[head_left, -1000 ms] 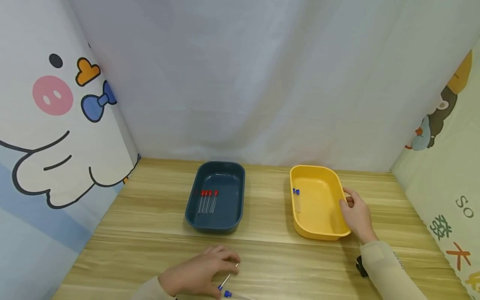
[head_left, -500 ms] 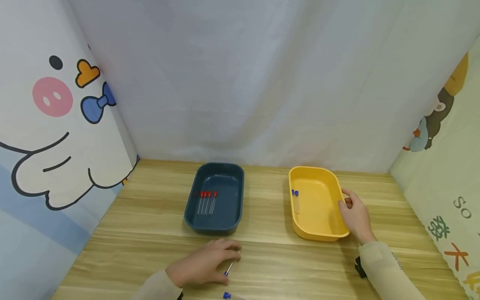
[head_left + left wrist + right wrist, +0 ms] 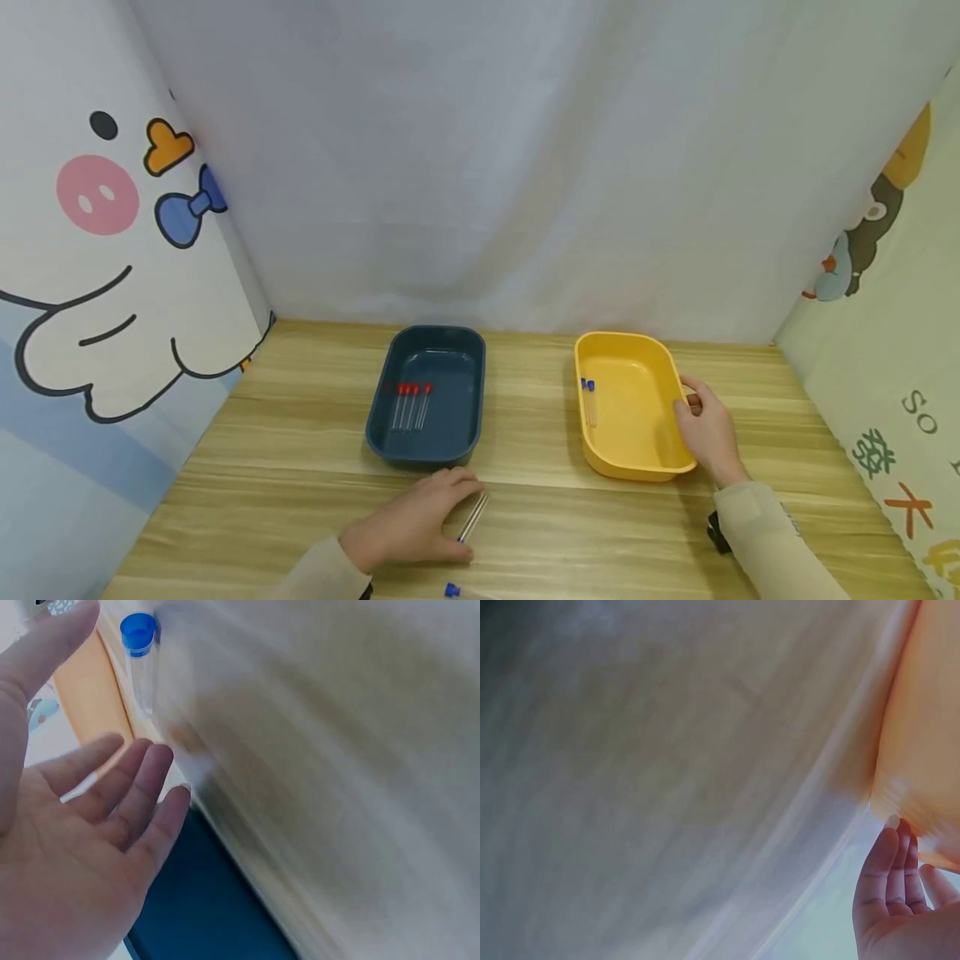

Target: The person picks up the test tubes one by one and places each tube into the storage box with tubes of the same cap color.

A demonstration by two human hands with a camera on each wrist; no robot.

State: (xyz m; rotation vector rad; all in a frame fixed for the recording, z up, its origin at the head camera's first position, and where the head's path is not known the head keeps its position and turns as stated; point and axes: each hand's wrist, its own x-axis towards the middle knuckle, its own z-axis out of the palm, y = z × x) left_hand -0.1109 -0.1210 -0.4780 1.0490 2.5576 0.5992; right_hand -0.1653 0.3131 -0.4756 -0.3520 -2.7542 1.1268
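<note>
My left hand (image 3: pixel 420 518) hovers low over the table with thumb and fingers spread. Between them is a clear blue-capped test tube (image 3: pixel 472 517); in the left wrist view the fingers stand apart from a tube with a blue cap (image 3: pixel 139 634). Nearer me, a second blue-capped tube (image 3: pixel 452 590) is cut off by the frame's lower edge. My right hand (image 3: pixel 708 433) grips the right rim of a yellow tray (image 3: pixel 637 473), thumb over the rim and fingers outside. Inside that tray, two blue-capped tubes (image 3: pixel 591 404) lie along its left side.
A dark blue tray (image 3: pixel 425 460) on the left holds several red-capped tubes (image 3: pixel 415 408). White cloth (image 3: pixel 487 167) hangs behind the wooden table (image 3: pixel 540 533), and printed cloths (image 3: pixel 67 250) flank it on both sides.
My left hand has moved forward, and the blue-capped tube beside its fingers has shifted the same way, away from the other tube. The right hand keeps its place on the yellow tray.
</note>
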